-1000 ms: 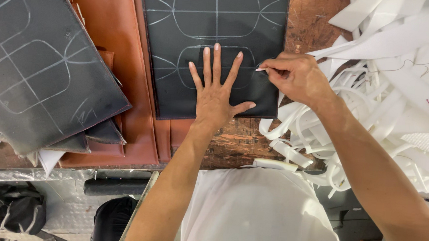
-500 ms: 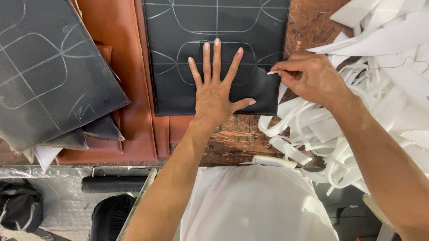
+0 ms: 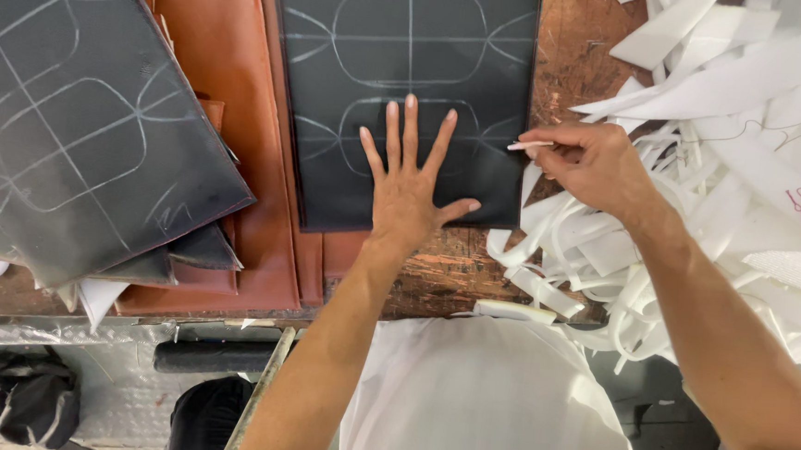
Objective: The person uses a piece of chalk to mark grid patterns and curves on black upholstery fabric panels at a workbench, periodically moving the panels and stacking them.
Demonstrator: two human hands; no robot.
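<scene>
The left hand (image 3: 409, 193) lies flat and spread, fingers open, pressing on the dark rectangular sheet marked with pale chalk outlines (image 3: 401, 58), over its lower half; the right hand (image 3: 589, 167) hovers at that sheet's right edge, fingers pinched around a thin white chalk stick (image 3: 529, 146); a heap of white offcut strips (image 3: 730, 134) lies just right; tan leather pieces (image 3: 220, 75) lie left.

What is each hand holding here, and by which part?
The right hand pinches a thin white marking stick by its rear end. The left hand holds nothing, pressing flat on the dark sheet.
</scene>
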